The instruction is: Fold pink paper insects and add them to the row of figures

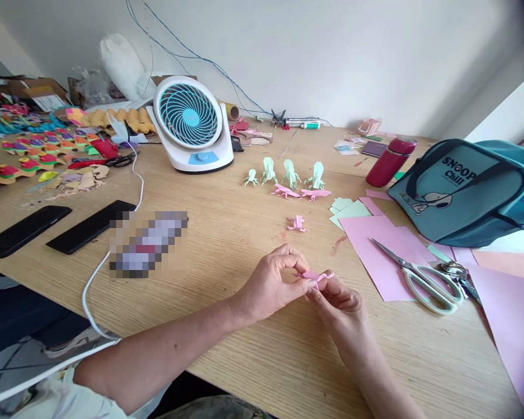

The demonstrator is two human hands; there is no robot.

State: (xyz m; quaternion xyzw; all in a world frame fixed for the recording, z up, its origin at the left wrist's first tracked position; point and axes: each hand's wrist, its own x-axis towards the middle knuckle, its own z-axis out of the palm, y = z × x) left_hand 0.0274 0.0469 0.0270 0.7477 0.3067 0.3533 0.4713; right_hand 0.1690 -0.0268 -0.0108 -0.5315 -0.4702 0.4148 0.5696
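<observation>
Table (227, 233); pink paper (311, 275) (in two-handed grip (273, 282))

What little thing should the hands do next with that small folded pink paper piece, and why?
Perhaps crease the thin pink paper strip a bit more: it pokes out while the left hand and right hand pinch the small folded pink paper piece.

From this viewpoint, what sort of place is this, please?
Probably a paper-craft workroom, judging by the small pink folded-paper piece being held, the pale-green folded-paper figures and white-handled metal scissors partly over flat pink paper.
</observation>
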